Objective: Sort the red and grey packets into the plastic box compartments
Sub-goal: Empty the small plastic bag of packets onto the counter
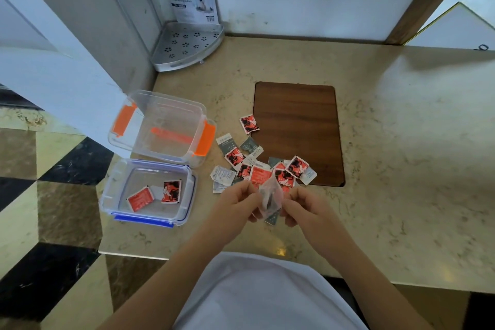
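Note:
A pile of red and grey packets (263, 169) lies on the marble counter, partly over a wooden inlay. One red packet (249, 124) lies apart at the back. My left hand (238, 199) and my right hand (302, 205) both pinch a blurred, pale packet (270, 197) held just above the pile's near edge; a grey packet (272, 218) shows beneath it. At the left a clear box with blue clips (187, 195) holds two red packets (154, 195). Behind it stands a clear box with orange clips (205, 139), with no packets in it.
A dark wooden inlay (297, 115) is set in the counter behind the pile. A metal corner rack (187, 45) stands at the back left. The counter edge (134, 256) runs close to the boxes, with tiled floor below.

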